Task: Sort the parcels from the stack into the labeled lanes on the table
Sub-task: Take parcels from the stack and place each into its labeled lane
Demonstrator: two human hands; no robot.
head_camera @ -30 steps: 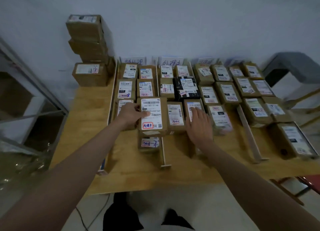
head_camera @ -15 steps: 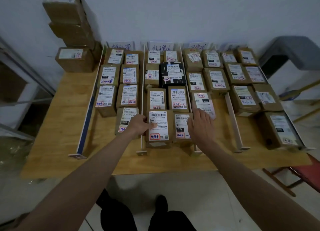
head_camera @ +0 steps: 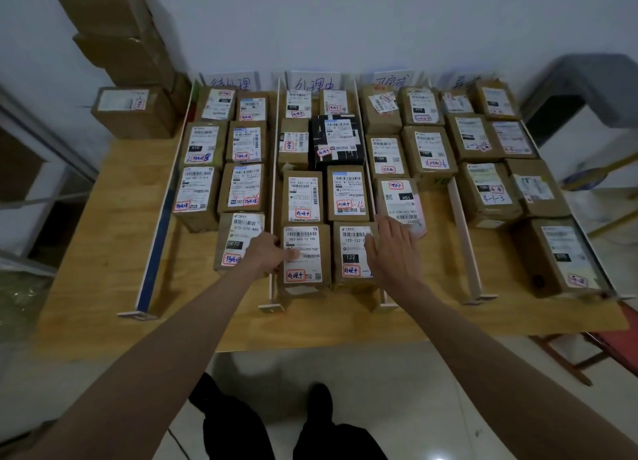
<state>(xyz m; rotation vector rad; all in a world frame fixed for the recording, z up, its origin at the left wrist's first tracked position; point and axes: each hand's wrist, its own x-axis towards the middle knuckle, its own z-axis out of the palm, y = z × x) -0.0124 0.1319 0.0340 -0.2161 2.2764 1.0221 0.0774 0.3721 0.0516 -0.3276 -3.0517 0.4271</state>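
My left hand [head_camera: 267, 252] grips the left edge of the front parcel [head_camera: 303, 257] at lower centre, in the second lane; my right hand [head_camera: 392, 249] rests flat, fingers straight, on its neighbour [head_camera: 352, 252]. I'd square both against the dividers. Four lanes; four parcels left in the stack [head_camera: 121, 55], upper left.

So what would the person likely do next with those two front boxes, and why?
Probably let go and reach for another box from the stack. The left hand grips the front-left parcel and the right hand lies flat on the parcel marked 122; both parcels already sit squared up inside the second lane.
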